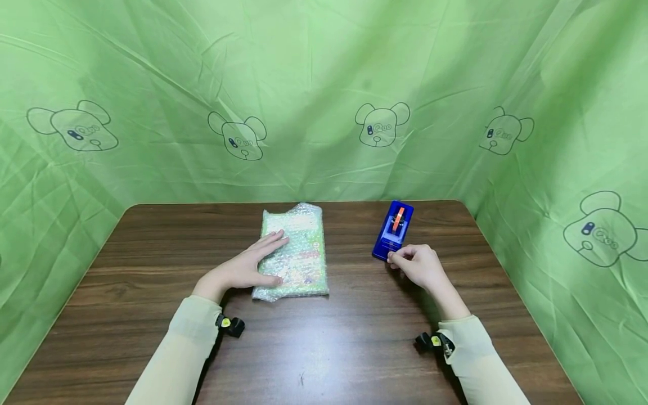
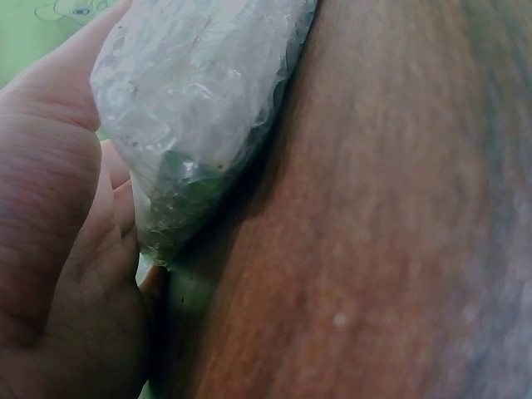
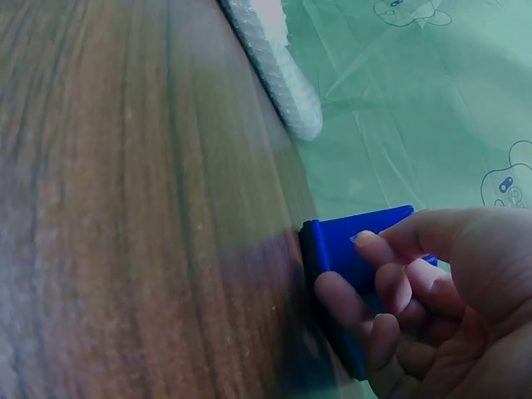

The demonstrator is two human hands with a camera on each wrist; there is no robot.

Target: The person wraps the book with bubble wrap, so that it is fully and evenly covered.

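Both parcel and dispenser lengthwise

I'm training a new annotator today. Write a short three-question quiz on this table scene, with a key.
1. True or false: the left hand lies flat on the bubble-wrapped flat packet.
2. Which thing do the right hand's fingertips touch? A) blue tape dispenser with orange roll B) packet C) green cloth backdrop
3. Fill in: both things rest on a dark ____ table.

Key: 1 true; 2 A; 3 wooden.
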